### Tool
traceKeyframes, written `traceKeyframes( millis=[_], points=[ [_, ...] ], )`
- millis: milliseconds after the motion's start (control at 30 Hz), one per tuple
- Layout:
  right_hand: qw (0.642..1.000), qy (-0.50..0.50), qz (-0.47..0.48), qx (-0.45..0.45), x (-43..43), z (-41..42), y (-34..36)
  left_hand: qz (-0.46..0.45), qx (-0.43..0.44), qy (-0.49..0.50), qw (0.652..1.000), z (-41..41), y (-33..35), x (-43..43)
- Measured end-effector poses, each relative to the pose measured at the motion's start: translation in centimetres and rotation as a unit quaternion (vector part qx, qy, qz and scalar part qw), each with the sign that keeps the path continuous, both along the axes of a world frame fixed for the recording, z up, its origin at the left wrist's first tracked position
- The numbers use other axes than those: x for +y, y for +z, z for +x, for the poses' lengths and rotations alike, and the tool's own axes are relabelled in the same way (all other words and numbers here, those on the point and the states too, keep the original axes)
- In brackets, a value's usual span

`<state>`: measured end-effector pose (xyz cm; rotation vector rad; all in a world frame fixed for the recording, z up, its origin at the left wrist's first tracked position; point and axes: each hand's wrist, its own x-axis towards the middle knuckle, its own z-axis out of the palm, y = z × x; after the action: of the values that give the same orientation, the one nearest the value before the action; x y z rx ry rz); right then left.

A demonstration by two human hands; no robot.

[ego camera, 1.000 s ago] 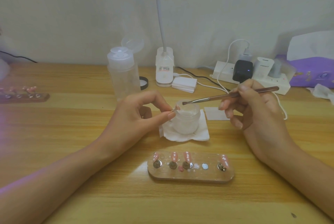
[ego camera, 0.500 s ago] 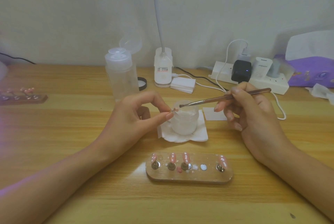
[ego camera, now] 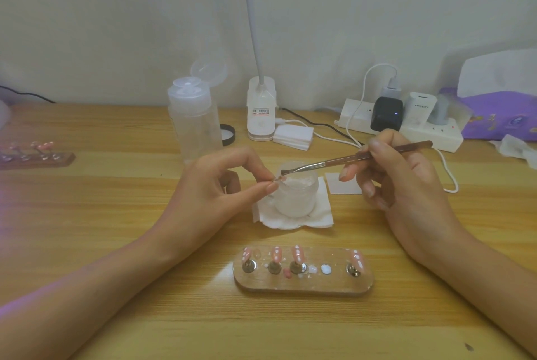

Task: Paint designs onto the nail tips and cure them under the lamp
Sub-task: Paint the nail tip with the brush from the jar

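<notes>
Left hand (ego camera: 216,188) at frame centre pinching a tiny, barely visible nail tip (ego camera: 279,179), right hand (ego camera: 406,185) gripping a nail brush (ego camera: 348,158) with bristles at that tip, frosted jar (ego camera: 296,192) partly hidden behind the fingers, wooden nail stand (ego camera: 303,282) with pink tips lower centre, lamp neck (ego camera: 252,11) cut off at top.

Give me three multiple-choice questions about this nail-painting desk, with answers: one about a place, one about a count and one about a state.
1. Where does the frosted jar stand?
A on a white tissue
B on a book
C on a plate

2. How many nail tips stand on the near wooden holder?
A two
B four
C six

3. How is the flip cap of the clear bottle?
A open
B shut
C missing

Answers:
1 A, the tissue spreads out under the jar.
2 B, three stand at its left end and one at its right.
3 A, the cap is tipped back above the neck.
</notes>
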<state>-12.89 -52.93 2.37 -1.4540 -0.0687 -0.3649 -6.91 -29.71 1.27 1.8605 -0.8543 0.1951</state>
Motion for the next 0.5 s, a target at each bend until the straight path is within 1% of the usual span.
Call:
traceKeyframes(
  millis=[67, 167, 233, 333, 400, 500],
  points=[
    [1.000, 0.000, -0.008, 0.009, 0.10, -0.02, -0.02, 0.002, 0.004, 0.005, 1.000, 0.07, -0.11, 0.01],
    [0.999, -0.025, -0.005, 0.026, -0.03, 0.09, -0.20, -0.001, 0.013, 0.010, 1.000, 0.06, -0.16, 0.07],
    [0.999, -0.032, 0.004, 0.020, -0.15, 0.12, -0.22, -0.006, 0.019, 0.009, 1.000, -0.07, -0.04, 0.05],
    [1.000, -0.010, 0.001, -0.008, -0.05, 0.04, -0.05, -0.009, 0.022, 0.010, 1.000, -0.19, 0.12, -0.07],
    [1.000, 0.003, -0.012, -0.005, 0.09, -0.06, 0.02, -0.007, 0.020, 0.011, 1.000, -0.25, 0.19, -0.06],
    [1.000, -0.012, -0.008, 0.012, 0.01, -0.01, -0.11, -0.005, 0.019, 0.009, 1.000, -0.27, 0.26, -0.03]
  ],
)
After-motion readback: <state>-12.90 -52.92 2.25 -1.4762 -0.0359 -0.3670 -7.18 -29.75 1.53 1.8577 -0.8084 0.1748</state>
